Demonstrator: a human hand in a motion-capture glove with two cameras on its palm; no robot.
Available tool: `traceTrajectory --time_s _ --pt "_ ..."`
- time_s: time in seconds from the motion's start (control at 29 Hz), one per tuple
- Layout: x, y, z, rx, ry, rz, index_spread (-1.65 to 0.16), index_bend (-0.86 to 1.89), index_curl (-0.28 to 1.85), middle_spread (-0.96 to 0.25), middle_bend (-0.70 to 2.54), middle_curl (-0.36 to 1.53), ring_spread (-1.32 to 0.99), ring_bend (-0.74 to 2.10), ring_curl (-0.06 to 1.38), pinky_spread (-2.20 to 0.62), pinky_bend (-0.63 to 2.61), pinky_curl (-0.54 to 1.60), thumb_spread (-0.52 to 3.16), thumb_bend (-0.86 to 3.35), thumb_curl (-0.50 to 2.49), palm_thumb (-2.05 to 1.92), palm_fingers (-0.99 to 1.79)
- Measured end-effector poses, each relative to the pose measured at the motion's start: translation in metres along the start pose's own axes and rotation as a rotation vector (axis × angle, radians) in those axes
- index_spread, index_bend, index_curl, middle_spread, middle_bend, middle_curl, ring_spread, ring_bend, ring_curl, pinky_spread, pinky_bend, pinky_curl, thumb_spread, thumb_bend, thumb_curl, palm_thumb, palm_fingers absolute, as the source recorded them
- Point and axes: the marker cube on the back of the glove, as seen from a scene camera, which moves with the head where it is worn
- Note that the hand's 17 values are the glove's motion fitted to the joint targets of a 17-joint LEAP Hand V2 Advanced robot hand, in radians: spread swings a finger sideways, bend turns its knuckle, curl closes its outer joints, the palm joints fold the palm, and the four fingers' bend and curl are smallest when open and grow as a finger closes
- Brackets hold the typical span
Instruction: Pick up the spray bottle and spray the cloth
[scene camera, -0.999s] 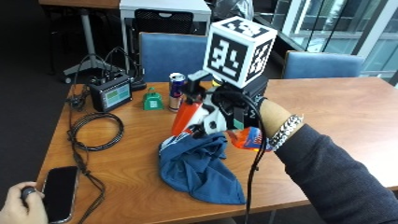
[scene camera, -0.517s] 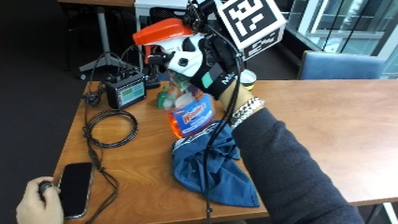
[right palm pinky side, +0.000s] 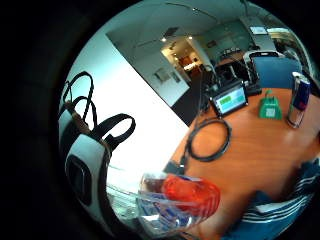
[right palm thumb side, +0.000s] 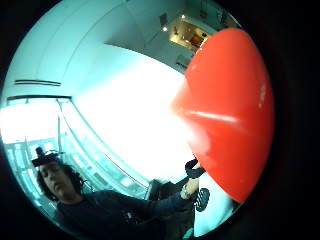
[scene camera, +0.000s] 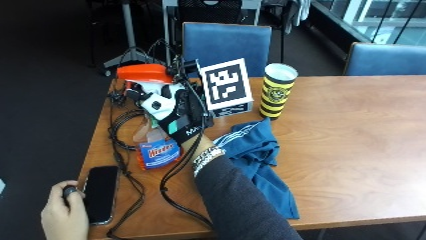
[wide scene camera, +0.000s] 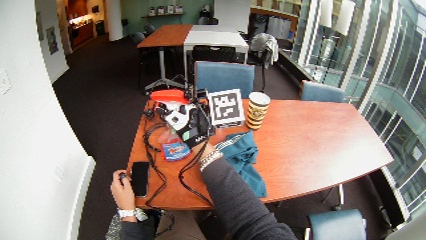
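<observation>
My gloved right hand (scene camera: 178, 114) grips the neck of the spray bottle (scene camera: 156, 149), which hangs upright over the table's left part. The bottle has an orange trigger head (scene camera: 142, 73), a clear body and a red and blue label. Its head points left, away from the cloth. The blue cloth (scene camera: 261, 161), with white stripes, lies crumpled on the table to the right of the bottle, beside my forearm. In the thumb side palm view the orange head (right palm thumb side: 231, 110) sits close to the palm. In the little finger side view the bottle's body (right palm pinky side: 182, 201) hangs over the table's edge, with the cloth (right palm pinky side: 280, 212) nearby.
A yellow and black cup (scene camera: 277, 90) stands behind the cloth. A black cable coil (scene camera: 122, 126) and a phone (scene camera: 100, 187) lie at the table's left edge, near a bare hand (scene camera: 63, 212). A can (right palm pinky side: 300, 100), a green object (right palm pinky side: 270, 107) and a small screen (right palm pinky side: 230, 100) stand at the back.
The hand has raised the spray bottle from low beside the cloth to up above the table. The outside camera has shifted as well.
</observation>
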Motion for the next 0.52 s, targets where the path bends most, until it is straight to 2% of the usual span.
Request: traceTrajectory --time_s 0.52 --pt "0.014 0.018 0.021 0.012 -0.034 0.06 -0.31 0.2 0.48 -0.24 0.54 0.47 -0.23 0.65 0.43 -0.37 0.45 0.38 0.85 -0.03 0.49 0.9 1.41"
